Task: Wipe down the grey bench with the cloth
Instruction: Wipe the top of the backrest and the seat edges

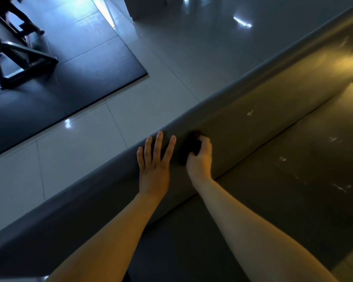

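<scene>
Where the rounded ridge of the grey bench crosses the view diagonally, both hands are on it. Item one, left hand: flat, palm down, fingers straight and spread. Item two, right hand: fingers curled round a dark cloth, held against the ridge just beside the left hand. Bench surface at right: pale scuff marks. Beyond: glossy floor tiles, dark mat, metal frame.
</scene>
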Motion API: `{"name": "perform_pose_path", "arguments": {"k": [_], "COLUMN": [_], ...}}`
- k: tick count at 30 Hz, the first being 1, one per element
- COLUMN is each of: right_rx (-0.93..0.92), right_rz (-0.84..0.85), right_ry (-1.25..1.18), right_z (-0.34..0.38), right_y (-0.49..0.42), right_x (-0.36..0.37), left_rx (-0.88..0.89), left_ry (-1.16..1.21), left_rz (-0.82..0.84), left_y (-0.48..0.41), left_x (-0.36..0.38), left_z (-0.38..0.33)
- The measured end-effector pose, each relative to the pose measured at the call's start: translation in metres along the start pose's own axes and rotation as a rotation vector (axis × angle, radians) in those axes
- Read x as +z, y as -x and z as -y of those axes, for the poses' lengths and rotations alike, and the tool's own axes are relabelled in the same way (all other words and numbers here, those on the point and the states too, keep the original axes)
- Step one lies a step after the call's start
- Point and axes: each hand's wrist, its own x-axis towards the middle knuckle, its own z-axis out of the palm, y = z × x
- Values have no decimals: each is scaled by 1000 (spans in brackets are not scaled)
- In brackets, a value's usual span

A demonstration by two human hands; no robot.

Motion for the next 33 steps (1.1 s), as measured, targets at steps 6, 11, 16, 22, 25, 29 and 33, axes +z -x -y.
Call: {"name": "perform_pose_path", "arguments": {"k": [6, 11, 16, 22, 25, 29, 33], "right_rx": [-13, -74, 183, 179, 75, 67, 113], "right_rz": [205, 230, -191, -138, -85, 36, 309], "right_ry": [105, 226, -108, 55, 123, -4, -35], "right_z": [-23, -22, 7, -8, -27, -45, -64], "right_y": [27, 12, -46, -37, -6, 20, 51], "right_x": [18, -11, -51, -23, 1, 24, 36], "left_rx": [-6, 16, 29, 68, 73, 86, 77], "left_ry": [-3, 16, 3, 12, 22, 9, 6], "left_rz": [38, 29, 2, -52, -69, -112, -121], "left_y": [-2, 2, 3, 0, 1, 1, 3], "left_x": [1, -1, 0, 10, 13, 13, 14], "left_z": [0, -1, 2, 9, 10, 8, 8]}}
